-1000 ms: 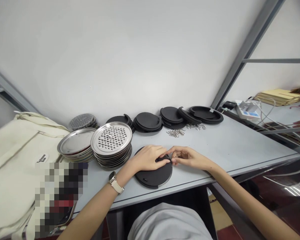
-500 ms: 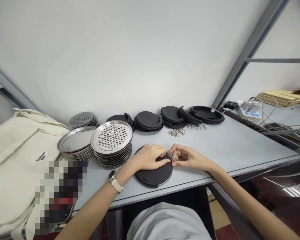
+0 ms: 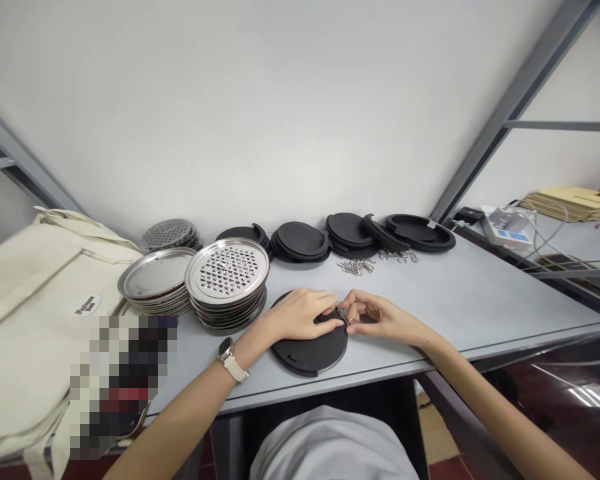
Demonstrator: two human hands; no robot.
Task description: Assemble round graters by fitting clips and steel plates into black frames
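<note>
A round black disc [image 3: 310, 356] with a small slot and a notched rim lies flat near the table's front edge. My left hand [image 3: 300, 315] rests over it, thumb and fingers closed at its right side. At that same edge my right hand [image 3: 377, 316] pinches a small shiny metal clip [image 3: 343, 315] between thumb and forefinger. Fingers partly cover the clip, so how it meets the disc cannot be made out. Behind the hands lies a loose pile of similar metal clips [image 3: 356, 267].
Left of the disc stands a stack of perforated metal discs [image 3: 227, 270], beside plain metal discs [image 3: 157, 273]. Several stacks of black discs [image 3: 300, 240] line the wall. A cream canvas bag [image 3: 25, 320] covers the left end. A grey metal post [image 3: 510, 113] rises at the right.
The view has shifted slightly. Both hands stay at the disc's right edge; the clip between the right fingers shows at a slightly different angle.
</note>
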